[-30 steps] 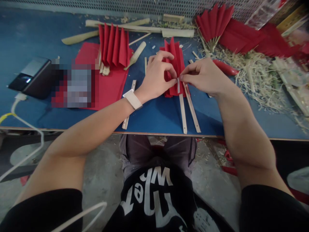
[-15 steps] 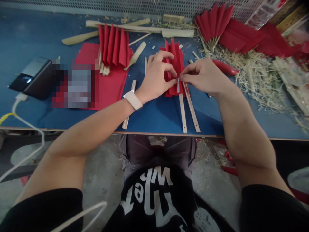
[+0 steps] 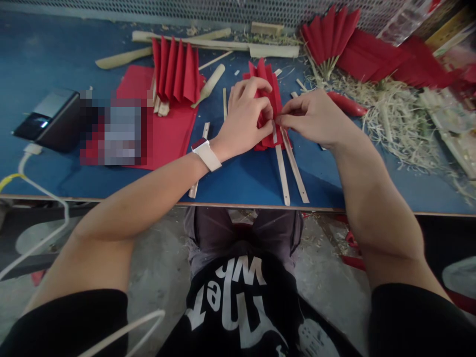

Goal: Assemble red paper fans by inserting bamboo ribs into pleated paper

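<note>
Blue table (image 3: 241, 181), red pleated paper (image 3: 275, 98) turned slightly

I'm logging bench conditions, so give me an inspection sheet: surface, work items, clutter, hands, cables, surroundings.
Surface: blue table, partly littered.
Work items: pleated red paper between the hands; two pale strips extend toward the near edge.
Clutter: shavings heaped at right; pale wood pieces along the back.
Hands: left hand at the paper; right hand, fingertips together there; exact hold unclear.
Cables: white cable from the dark device, over the near edge.
Surroundings: perforated panel behind the table.
</note>
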`<action>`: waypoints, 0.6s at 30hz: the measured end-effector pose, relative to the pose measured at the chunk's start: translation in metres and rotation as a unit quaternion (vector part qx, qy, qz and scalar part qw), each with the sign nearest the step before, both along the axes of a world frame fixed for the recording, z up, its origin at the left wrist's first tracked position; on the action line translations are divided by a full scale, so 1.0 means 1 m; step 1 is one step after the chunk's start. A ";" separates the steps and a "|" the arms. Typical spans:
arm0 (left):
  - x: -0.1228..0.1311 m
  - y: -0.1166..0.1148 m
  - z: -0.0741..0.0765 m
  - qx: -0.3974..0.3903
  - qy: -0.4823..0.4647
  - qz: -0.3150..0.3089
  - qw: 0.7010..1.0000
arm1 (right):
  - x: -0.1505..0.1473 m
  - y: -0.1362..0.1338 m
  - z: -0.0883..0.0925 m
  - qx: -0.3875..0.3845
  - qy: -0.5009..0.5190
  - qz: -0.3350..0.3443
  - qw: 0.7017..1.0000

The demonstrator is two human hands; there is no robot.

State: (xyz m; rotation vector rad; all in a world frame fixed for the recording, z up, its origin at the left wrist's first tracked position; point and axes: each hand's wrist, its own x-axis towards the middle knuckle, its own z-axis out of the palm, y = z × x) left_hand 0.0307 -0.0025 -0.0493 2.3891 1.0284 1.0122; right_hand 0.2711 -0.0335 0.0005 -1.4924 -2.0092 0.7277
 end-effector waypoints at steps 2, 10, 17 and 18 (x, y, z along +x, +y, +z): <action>0.000 -0.003 0.003 0.017 0.005 -0.005 1.000 | -0.001 -0.001 0.001 -0.002 0.000 0.001 1.000; -0.002 -0.006 0.013 0.022 -0.020 0.004 1.000 | 0.000 -0.002 -0.001 -0.003 0.016 0.006 1.000; -0.005 -0.013 0.020 -0.003 -0.008 0.005 1.000 | -0.005 -0.005 0.004 -0.012 0.013 -0.015 1.000; -0.005 -0.014 0.021 -0.010 -0.008 0.006 1.000 | -0.005 -0.004 0.004 -0.011 0.014 -0.017 1.000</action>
